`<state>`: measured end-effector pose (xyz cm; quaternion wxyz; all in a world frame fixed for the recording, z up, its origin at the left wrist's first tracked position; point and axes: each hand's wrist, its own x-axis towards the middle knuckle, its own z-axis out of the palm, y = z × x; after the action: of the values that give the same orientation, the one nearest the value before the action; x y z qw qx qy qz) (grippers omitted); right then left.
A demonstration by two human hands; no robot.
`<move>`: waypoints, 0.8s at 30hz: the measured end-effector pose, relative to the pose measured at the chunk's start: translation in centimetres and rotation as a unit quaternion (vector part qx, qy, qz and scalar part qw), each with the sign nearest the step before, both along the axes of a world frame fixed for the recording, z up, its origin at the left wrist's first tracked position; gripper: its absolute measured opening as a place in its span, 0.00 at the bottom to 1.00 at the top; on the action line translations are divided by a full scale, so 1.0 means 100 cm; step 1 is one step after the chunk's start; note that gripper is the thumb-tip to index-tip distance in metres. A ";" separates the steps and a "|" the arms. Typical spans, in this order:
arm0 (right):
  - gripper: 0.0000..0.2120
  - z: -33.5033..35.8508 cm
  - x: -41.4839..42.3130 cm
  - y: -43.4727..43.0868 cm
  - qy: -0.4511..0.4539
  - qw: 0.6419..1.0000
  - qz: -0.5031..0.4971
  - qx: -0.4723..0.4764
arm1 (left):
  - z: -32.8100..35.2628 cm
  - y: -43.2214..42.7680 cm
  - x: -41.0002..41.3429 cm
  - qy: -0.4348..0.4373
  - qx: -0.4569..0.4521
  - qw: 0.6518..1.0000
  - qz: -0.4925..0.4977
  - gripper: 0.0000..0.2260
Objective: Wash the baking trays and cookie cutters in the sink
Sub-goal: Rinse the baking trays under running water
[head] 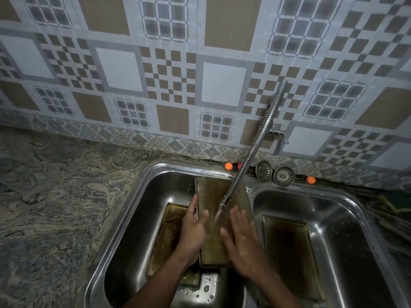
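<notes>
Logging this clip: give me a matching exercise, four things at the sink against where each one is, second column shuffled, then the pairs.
1. left hand
2. right hand
3. dark baking tray
4. sink strainers

A. on the back ledge
B. lying in the right basin
C. gripping the left edge of the tilted tray under the faucet
D. flat on that tilted tray, fingers spread

Pairs: 1-C, 2-D, 3-B, 4-A

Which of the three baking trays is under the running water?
The middle tray, held beneath the faucet; the left tray and right tray lie flat in basins.
</notes>
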<state>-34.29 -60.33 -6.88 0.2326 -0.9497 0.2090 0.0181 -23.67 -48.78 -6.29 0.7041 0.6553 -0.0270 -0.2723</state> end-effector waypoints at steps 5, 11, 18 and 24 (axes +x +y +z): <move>0.28 0.018 0.047 -0.008 0.017 0.996 -0.084 -0.008 | 0.010 -0.024 -0.010 0.009 -0.034 0.999 -0.024 0.23; 0.27 0.027 0.002 0.022 -0.097 0.992 0.078 -0.011 | 0.013 -0.027 0.012 0.033 -0.060 0.997 0.040 0.20; 0.38 0.001 -0.019 -0.051 0.040 0.972 -0.210 0.094 | 0.006 -0.034 -0.003 0.049 -0.062 0.996 0.031 0.21; 0.25 0.024 0.011 -0.034 -0.071 0.980 -0.144 0.118 | 0.021 -0.058 -0.020 -0.007 -0.040 0.997 -0.059 0.24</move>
<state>-33.16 -63.78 -4.44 0.3579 -0.8741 0.3232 -0.0582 -25.70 -54.61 -4.15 0.7124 0.6255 -0.0813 -0.3077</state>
